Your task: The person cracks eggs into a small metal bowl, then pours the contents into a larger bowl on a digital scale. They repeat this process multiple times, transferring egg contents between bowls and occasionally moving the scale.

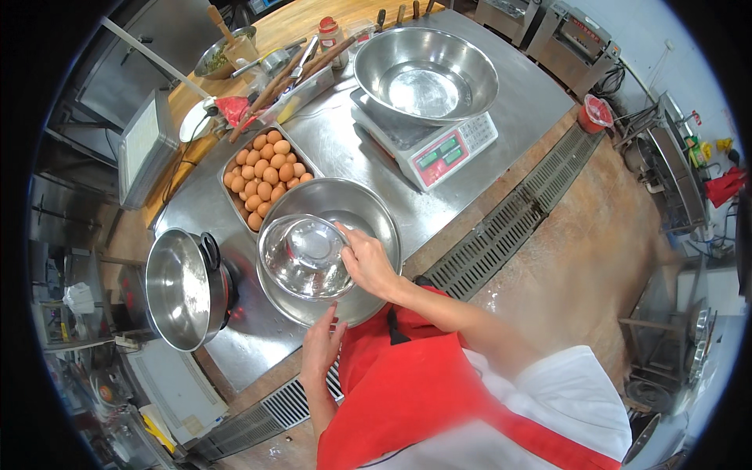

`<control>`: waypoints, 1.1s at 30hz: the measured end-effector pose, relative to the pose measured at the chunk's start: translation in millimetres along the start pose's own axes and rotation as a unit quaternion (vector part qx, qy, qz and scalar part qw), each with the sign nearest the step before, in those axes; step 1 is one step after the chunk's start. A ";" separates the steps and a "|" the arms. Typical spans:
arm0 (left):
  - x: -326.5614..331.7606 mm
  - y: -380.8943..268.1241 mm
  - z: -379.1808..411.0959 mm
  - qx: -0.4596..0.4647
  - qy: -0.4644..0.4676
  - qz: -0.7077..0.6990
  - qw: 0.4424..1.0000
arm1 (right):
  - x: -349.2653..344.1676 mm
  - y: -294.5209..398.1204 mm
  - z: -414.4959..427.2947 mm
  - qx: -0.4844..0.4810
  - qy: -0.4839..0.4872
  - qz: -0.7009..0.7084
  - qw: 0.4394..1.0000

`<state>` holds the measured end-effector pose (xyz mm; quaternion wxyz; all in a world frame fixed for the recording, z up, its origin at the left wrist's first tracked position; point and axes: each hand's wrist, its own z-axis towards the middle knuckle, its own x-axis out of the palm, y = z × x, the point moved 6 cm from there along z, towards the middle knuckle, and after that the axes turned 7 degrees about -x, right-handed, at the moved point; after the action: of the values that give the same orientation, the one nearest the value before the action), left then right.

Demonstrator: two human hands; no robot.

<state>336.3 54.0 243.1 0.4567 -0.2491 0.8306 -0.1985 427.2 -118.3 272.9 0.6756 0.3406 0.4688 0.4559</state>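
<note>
My right hand [369, 258] grips the rim of a small stainless steel bowl [305, 257], which I hold over a larger steel bowl [364, 205] on the metal table. My left hand [320, 341] is just below the small bowl's near rim, fingers apart, with nothing visible in it; whether a fingertip touches the rim is unclear. Brown eggs [265, 170] fill a rectangular tray behind the bowls. Left of them stands a deep steel pot [181, 288] with black handles. A wide steel bowl [426, 76] sits on a digital scale [449, 154] at the back.
A plastic container [305, 94] with wooden rods lying across it stands behind the eggs, near a red-lidded jar [331, 41]. Stacked trays [147, 150] are at the left. A floor drain grate [493, 235] runs along the metal table [523, 88].
</note>
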 end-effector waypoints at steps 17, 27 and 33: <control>-12.0 32.8 -0.2 -0.007 -0.014 -0.009 1.000 | 27.4 23.3 9.8 0.069 0.007 0.082 0.994; -19.5 44.6 -2.1 -0.002 -0.028 -0.028 0.999 | 43.6 28.6 9.7 0.146 0.052 0.137 0.978; -25.8 45.7 -6.6 -0.013 -0.032 -0.030 0.999 | 51.3 35.3 13.2 0.148 0.059 0.125 0.979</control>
<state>331.9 106.4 237.9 0.4738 -0.2864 0.8101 -0.1930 436.6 -58.3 292.0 0.5266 0.4649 0.5237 0.4820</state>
